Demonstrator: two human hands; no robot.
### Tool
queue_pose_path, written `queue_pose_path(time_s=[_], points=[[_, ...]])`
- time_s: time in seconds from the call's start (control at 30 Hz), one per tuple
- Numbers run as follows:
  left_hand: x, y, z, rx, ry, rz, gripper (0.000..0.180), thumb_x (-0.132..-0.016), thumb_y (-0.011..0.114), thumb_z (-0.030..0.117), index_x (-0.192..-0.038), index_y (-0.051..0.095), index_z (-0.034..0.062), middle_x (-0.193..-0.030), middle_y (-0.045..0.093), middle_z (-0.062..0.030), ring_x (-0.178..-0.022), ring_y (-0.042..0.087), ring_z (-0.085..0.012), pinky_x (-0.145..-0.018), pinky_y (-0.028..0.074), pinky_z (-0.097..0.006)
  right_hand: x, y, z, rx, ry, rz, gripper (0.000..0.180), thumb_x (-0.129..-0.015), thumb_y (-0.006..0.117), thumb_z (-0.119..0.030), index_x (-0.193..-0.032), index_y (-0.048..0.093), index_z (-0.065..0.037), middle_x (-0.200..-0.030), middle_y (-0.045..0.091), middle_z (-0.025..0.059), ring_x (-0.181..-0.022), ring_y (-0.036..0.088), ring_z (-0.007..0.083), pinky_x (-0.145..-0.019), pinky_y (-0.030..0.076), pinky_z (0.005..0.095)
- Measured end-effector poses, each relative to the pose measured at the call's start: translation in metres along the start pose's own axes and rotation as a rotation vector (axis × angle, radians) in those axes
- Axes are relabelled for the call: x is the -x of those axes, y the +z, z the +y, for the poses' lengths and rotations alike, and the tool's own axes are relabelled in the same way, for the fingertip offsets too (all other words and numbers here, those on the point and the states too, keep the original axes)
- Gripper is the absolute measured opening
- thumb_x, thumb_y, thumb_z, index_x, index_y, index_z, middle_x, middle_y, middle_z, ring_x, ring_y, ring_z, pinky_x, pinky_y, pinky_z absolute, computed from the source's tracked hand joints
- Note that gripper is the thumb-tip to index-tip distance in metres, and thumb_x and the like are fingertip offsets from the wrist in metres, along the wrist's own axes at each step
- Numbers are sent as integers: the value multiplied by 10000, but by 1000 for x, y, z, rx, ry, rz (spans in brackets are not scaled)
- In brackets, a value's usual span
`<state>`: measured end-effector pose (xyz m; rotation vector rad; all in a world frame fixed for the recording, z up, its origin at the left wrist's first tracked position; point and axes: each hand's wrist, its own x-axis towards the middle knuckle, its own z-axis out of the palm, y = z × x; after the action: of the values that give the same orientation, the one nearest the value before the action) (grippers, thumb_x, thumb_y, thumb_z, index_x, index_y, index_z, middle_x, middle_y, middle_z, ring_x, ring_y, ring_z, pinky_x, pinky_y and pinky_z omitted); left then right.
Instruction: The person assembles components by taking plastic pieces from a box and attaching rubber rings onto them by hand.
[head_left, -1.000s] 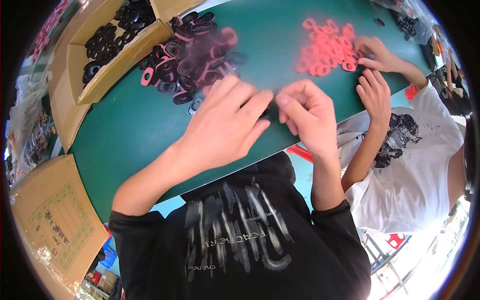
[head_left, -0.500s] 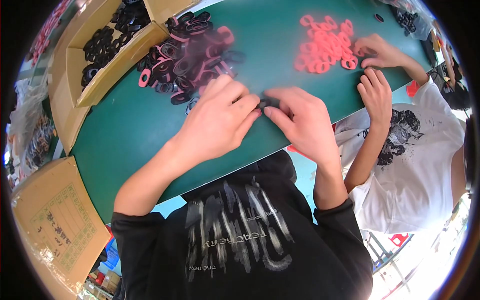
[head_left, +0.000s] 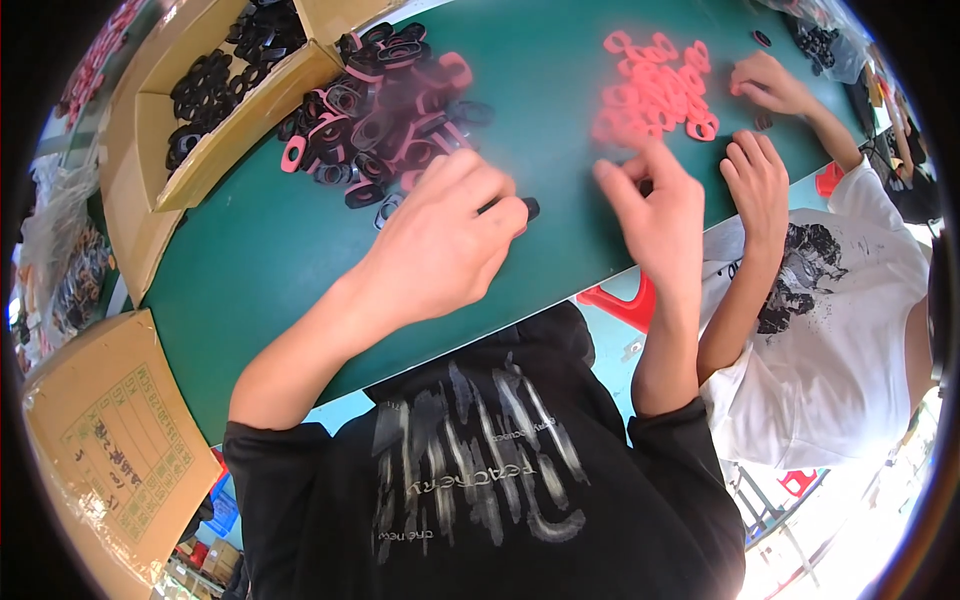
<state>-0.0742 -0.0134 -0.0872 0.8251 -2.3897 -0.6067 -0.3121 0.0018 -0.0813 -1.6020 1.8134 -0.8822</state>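
Note:
My left hand point(head_left: 455, 230) is closed on a small black oval part point(head_left: 531, 208), whose end sticks out past the fingertips above the green table. My right hand point(head_left: 660, 205) has curled fingers at the near edge of a pile of pink-red oval rings point(head_left: 655, 85). Something dark point(head_left: 645, 187) shows inside its curl; I cannot make out what it is. Beyond my left hand lies a heap of mixed black and pink oval rings point(head_left: 370, 130), partly hazy. A grey-blue ring point(head_left: 388, 210) lies beside my left hand.
An open cardboard box point(head_left: 225, 125) of black parts stands far left, with a closed carton point(head_left: 120, 430) nearer. At right, a co-worker's hands point(head_left: 765, 160) are over the green table point(head_left: 250, 270). A red stool point(head_left: 630, 300) shows below its edge.
My right hand has left my left hand and moved right to the pink rings. My left hand stays in place with the black part. The co-worker's farther hand has moved away from the nearer one.

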Motion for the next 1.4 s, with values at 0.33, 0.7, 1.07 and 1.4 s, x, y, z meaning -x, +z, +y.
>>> queue_pose_path(time_s=[0.33, 0.7, 1.07, 1.4], points=[[6, -12, 6, 41, -64, -85, 312, -767, 790, 14, -1042, 646, 33, -1026, 619, -106, -979, 575, -320, -863, 491, -417, -15, 9, 7, 205, -63, 3, 286, -888, 738, -181, -1152, 730, -72, -740, 668, 83, -697, 668, 272, -650, 518, 402], [8, 8, 4, -22, -76, -1, 319, -772, 819, 49, -1052, 669, 21, -978, 612, -106, -929, 568, -325, -815, 495, -418, -5, 0, 7, 183, -214, -132, 166, -842, 760, -152, -977, 711, -69, -732, 614, 47, -657, 628, 234, -612, 487, 381], [9, 10, 7, 11, -110, -12, 290, -741, 816, -17, -1000, 685, -3, -943, 582, -107, -906, 556, -319, -783, 485, -413, -4, 1, -7, 216, 25, -122, 322, -819, 810, -232, -1045, 664, -55, -734, 628, 64, -694, 652, 265, -636, 507, 396], [10, 3, 10, -184, -107, -9, 217, -772, 734, 30, -962, 633, 4, -960, 550, -132, -956, 531, -338, -836, 439, -446, 8, -7, -13, 226, 14, -238, 403, -796, 839, -307, -1026, 655, -32, -763, 646, 87, -690, 658, 284, -629, 508, 403]])
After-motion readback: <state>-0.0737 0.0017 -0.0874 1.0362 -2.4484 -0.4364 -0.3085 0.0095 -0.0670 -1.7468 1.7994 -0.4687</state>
